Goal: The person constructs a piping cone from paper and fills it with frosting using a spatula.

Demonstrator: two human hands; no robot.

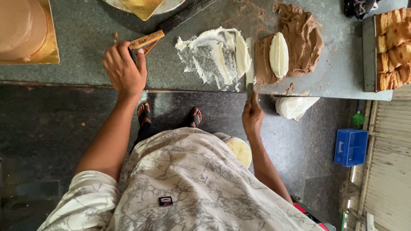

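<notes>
Gripping a spatula [250,64] between white cream [218,55] and brown cream [299,40], your right hand [252,116] is clamped; left hand [124,68] rests fingers-curled on desk [85,38] beside knife [171,26].

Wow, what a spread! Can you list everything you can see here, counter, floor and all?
Counter: one, grey-green stone, across the top.
White cream: one spread patch, mid-counter.
Brown cream: one mound, right of the white, a white dollop on it.
Palette knife: one, cream-coated blade, between the creams.
Long knife: one, wooden handle, dark blade, upper counter.
Gold board: one, top left corner.
Pastries: one tray, golden, far right.
Tub: one, pale cream inside, on the floor.
Crate: one, blue, floor right.
Sandalled feet: two.
Left hand: on the counter by the long knife.
Right hand: gripping the palette knife.
</notes>
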